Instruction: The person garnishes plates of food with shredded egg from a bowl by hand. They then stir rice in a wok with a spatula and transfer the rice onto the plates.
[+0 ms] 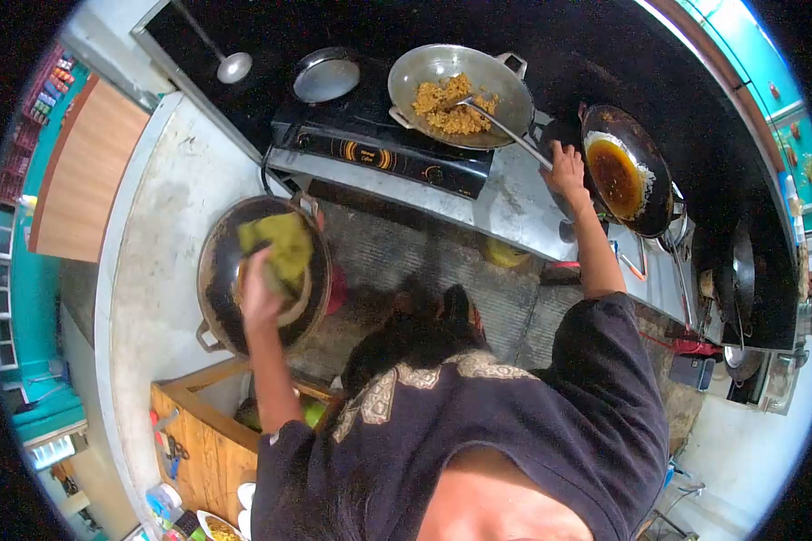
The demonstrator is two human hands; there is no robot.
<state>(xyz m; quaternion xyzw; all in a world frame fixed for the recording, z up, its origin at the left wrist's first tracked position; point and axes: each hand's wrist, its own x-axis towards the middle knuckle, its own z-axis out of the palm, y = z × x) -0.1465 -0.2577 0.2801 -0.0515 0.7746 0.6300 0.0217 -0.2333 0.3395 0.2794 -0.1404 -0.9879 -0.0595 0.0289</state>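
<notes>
My right hand (566,171) is closed around the long metal handle of a spatula (505,131), whose blade rests in orange-brown food (447,101) inside a metal wok (415,65) on the gas stove (379,153). On the left, my left hand (260,287) holds a yellow-green cloth (284,248) over a dark wok (218,311) on the white counter. The fingers of this hand are partly hidden by the cloth and blurred.
A dark pan (609,122) with brown liquid is right of my right hand. A small pan (327,79) sits on the stove's left side, and a ladle (234,68) hangs beyond. Below the left counter (144,270) is a wooden box (203,442).
</notes>
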